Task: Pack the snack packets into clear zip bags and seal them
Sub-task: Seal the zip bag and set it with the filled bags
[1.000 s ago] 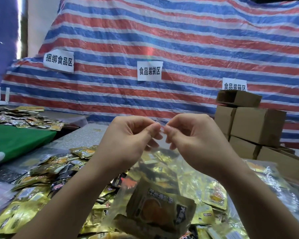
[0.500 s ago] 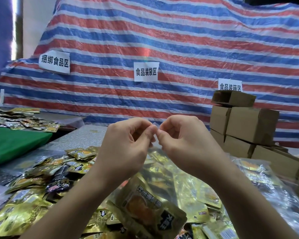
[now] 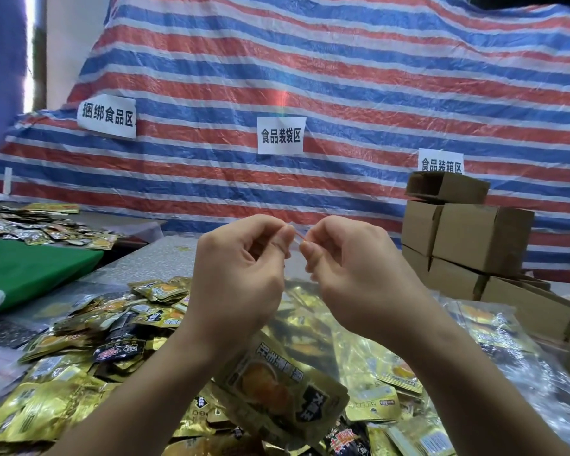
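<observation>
Clear zip bag (image 3: 297, 330) is hanging above the heap of snack packets (image 3: 79, 340), carrying a gold snack packet (image 3: 277, 386) in its lower part. Left hand (image 3: 237, 281) and right hand (image 3: 359, 278) are pinching the bag's top edge, fingers curled, thumbs nearly meeting.

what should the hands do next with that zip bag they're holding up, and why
Probably slide the pinching fingers outward along the zip strip to press it shut. Both the left hand and right hand pinch the clear zip bag at its top middle, with a snack packet already inside.
</observation>
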Demonstrator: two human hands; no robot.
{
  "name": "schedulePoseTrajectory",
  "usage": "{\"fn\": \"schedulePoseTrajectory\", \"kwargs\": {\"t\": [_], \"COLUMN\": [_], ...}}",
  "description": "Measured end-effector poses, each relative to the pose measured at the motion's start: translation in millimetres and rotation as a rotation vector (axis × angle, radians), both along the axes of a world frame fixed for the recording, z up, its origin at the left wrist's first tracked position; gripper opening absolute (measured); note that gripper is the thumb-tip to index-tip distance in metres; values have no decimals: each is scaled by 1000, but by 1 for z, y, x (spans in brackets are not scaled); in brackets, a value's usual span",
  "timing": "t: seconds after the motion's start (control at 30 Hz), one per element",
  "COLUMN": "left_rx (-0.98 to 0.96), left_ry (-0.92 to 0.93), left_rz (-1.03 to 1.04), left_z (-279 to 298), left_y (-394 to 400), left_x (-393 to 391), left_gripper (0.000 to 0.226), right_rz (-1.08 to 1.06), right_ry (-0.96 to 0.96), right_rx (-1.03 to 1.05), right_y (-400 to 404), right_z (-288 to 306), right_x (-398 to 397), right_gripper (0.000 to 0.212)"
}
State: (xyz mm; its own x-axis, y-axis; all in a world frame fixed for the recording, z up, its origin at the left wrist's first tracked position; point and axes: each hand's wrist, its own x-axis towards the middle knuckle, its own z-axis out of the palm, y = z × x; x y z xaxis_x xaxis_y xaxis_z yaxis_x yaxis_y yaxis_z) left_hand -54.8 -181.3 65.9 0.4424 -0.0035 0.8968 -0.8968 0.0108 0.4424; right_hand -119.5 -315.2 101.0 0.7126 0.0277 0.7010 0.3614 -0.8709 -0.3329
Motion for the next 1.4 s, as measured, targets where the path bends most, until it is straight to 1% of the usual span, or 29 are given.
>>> {"fn": "schedulePoseTrajectory", "kwargs": {"t": [0.23,0.6,0.83,1.03,1.3,1.4], "left_rx": [-44,-79,-79,-87,-97,-97], "left_ry": [-23,-20,-17,-30,-36,-34], "left_rz": [49,144,169,203,211,215], "left_z": [2,1,1,3,4,4], "left_y": [3,10,10,14,16,17], "left_x": [2,18,20,22,24,24], "left_gripper": [19,19,17,19,21,20], "right_rz": [-24,-34,-43,-41,-23,-11], "right_ry": [7,54,54,35,69,72], "right_rx": [-10,57,33,1,-13,-10], "right_y": [-8,-35,-50,-56,-61,-61], "right_z": [-6,-33,-40,-40,-42,-42], "right_x": [2,3,-2,-7,-14,-14], "right_gripper": [19,18,17,16,26,25]}}
